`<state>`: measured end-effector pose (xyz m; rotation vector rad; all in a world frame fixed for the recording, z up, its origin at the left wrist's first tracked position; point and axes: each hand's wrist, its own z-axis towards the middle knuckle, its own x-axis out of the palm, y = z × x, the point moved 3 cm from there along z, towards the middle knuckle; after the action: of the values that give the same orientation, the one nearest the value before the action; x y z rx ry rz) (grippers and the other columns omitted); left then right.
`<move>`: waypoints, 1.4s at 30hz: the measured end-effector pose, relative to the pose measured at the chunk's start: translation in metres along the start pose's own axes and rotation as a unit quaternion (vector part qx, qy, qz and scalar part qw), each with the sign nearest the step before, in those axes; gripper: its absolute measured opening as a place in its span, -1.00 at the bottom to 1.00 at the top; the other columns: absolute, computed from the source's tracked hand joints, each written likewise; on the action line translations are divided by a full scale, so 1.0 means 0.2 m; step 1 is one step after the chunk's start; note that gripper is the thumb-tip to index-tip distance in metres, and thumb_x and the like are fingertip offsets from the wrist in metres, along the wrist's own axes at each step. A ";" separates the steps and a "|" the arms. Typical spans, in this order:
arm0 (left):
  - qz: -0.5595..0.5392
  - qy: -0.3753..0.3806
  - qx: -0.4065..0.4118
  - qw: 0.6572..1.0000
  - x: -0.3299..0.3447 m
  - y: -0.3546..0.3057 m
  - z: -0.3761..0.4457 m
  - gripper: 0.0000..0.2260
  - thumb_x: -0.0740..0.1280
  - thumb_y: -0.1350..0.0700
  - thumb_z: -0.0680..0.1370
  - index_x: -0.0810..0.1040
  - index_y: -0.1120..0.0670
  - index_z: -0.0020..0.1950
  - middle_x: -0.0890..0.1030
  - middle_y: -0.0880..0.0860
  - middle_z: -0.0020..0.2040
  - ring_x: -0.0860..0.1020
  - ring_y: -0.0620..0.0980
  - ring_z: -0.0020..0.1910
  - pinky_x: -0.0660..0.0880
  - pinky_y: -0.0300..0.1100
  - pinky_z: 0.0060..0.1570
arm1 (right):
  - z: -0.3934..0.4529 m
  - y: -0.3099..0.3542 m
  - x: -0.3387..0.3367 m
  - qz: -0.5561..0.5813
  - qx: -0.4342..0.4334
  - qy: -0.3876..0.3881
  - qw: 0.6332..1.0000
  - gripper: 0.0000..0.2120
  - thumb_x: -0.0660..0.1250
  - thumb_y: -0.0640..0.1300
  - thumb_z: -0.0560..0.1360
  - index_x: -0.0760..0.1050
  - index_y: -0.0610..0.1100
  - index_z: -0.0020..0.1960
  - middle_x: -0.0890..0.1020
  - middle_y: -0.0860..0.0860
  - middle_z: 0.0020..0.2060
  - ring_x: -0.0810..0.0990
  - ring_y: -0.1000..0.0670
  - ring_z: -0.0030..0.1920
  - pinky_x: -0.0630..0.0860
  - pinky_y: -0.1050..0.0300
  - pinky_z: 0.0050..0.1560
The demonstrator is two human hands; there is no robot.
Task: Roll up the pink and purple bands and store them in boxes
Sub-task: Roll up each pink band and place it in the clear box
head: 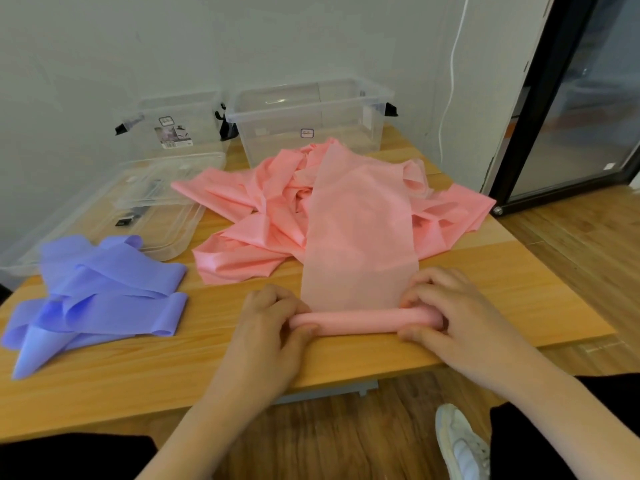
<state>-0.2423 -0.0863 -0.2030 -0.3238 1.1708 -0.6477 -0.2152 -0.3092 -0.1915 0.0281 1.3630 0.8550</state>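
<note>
Head view: both grips, left hand [268,323] and right hand [446,306], pinch the ends of the pink band [360,237] roll, lying crosswise between them, its tail running toward two clear boxes [311,126] beyond.

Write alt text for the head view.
Both hands, left hand and right hand, grip the rolled end of a pink elastic band on a wooden table. A loose purple elastic band lies left; two clear plastic boxes stand behind.

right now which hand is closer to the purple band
Left. The left hand grips the roll's left end, on the side where the purple band lies; the right hand grips the far end.
</note>
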 end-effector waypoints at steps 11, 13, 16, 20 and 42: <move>-0.014 0.016 0.006 1.000 -0.01 -0.02 -0.01 -0.87 0.31 0.08 0.46 0.48 -0.18 -0.12 0.51 -0.27 -0.18 0.45 -0.27 -0.07 0.29 -0.52 -0.11 | -0.01 0.00 0.01 -0.027 0.014 -0.007 1.000 -0.66 0.31 0.03 0.46 0.47 0.10 0.23 0.39 0.31 0.02 0.24 0.30 0.07 0.14 0.35 0.11; -0.020 0.016 -0.009 1.000 -0.01 -0.02 -0.01 -0.88 0.26 0.11 0.51 0.54 -0.11 -0.12 0.51 -0.28 -0.19 0.46 -0.26 -0.07 0.30 -0.51 -0.13 | -0.01 0.00 0.03 -0.048 -0.001 0.011 0.999 -0.60 0.35 0.07 0.42 0.46 0.10 0.25 0.37 0.30 0.02 0.21 0.31 0.08 0.10 0.38 0.12; -0.030 0.025 0.001 0.999 0.00 -0.02 -0.01 -0.82 0.22 -0.07 0.45 0.53 -0.13 0.01 0.51 -0.28 -0.08 0.44 -0.29 0.00 0.28 -0.53 -0.04 | -0.02 0.00 0.02 -0.017 0.006 -0.032 0.999 -0.78 0.32 -0.04 0.47 0.50 0.13 0.10 0.46 0.33 -0.08 0.37 0.27 0.01 0.22 0.41 0.09; -0.015 0.046 0.035 0.998 0.00 -0.02 -0.02 -0.82 0.23 -0.18 0.38 0.45 -0.24 -0.05 0.50 -0.27 -0.09 0.43 -0.28 -0.03 0.29 -0.51 -0.04 | -0.01 -0.01 0.02 -0.016 -0.003 -0.057 0.998 -0.90 0.23 0.02 0.51 0.50 0.15 -0.02 0.49 0.24 -0.10 0.37 0.21 -0.01 0.25 0.22 -0.02; -0.038 0.068 0.015 0.997 0.02 -0.11 -0.03 -0.58 0.36 0.16 0.45 0.29 -0.23 0.15 0.38 -0.31 0.10 0.31 -0.48 0.09 0.14 -0.63 0.07 | 0.02 -0.02 0.05 0.486 0.148 -0.133 0.851 -0.80 0.24 -0.04 0.37 0.61 0.02 -0.09 0.62 0.08 0.02 0.50 0.06 0.19 0.33 0.04 0.28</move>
<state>-0.2524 -0.1053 -0.1968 -0.3027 1.2812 -0.7622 -0.2097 -0.3046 -0.2001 1.1220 1.1649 1.3904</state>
